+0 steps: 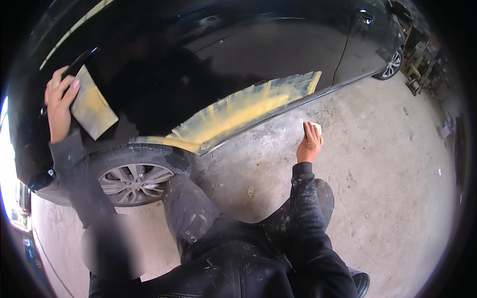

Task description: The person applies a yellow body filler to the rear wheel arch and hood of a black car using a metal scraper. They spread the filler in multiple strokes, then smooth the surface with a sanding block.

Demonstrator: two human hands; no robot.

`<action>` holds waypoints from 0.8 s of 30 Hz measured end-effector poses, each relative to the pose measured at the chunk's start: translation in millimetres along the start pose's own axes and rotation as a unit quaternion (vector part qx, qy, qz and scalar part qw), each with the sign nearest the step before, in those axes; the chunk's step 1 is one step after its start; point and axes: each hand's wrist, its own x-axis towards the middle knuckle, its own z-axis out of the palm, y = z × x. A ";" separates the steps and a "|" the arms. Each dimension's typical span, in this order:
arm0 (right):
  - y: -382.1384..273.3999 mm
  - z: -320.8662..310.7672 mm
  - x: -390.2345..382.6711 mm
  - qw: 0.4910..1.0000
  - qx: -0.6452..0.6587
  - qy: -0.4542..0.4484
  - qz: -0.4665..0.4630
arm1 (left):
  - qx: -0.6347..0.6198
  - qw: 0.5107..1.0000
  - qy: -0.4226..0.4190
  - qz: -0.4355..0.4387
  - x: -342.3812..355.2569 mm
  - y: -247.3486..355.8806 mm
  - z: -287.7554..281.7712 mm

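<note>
- Left hand [58, 107]: its fingers are closed on the upper left edge of a flat, yellow-stained pad [95, 110], thumb on the near face; the pad slants down and to the right from them.
- Right hand [310, 145]: its fingers are bent together over a small pale pad [318, 129], which peeks out past them (mostly covered, so its full shape cannot be told).
- Beyond the left fingers stands the side of a black car [154, 84]; whether the yellow-stained pad touches it, I cannot tell.
- Up and to the left of the right fingers, a long yellow patch [248, 111] streaks along the car's lower edge.
- Below and to the right of the left fingers is a spoked wheel [136, 185], the person's knee just beside it.
- Under the right fingers, well apart, spreads the grey floor [377, 174], scuffed and spotted.
- Far up and to the right of both sets of fingers is a second wheel [392, 65].
</note>
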 end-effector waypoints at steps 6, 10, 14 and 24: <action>2.6 -30.0 11.9 0.997 0.052 0.056 0.033 | -0.032 0.999 -0.026 -0.020 2.5 -9.9 -1.7; 13.1 -36.0 13.0 0.961 0.213 0.114 0.138 | -0.069 0.996 -0.042 -0.036 1.1 -7.3 -3.7; 16.4 -39.4 4.3 0.837 0.403 0.162 0.333 | -0.083 0.994 -0.040 -0.052 -1.0 1.8 -5.9; -30.8 -85.4 -33.6 0.668 0.480 0.060 0.565 | -0.041 0.997 -0.049 -0.049 -11.0 11.2 -11.8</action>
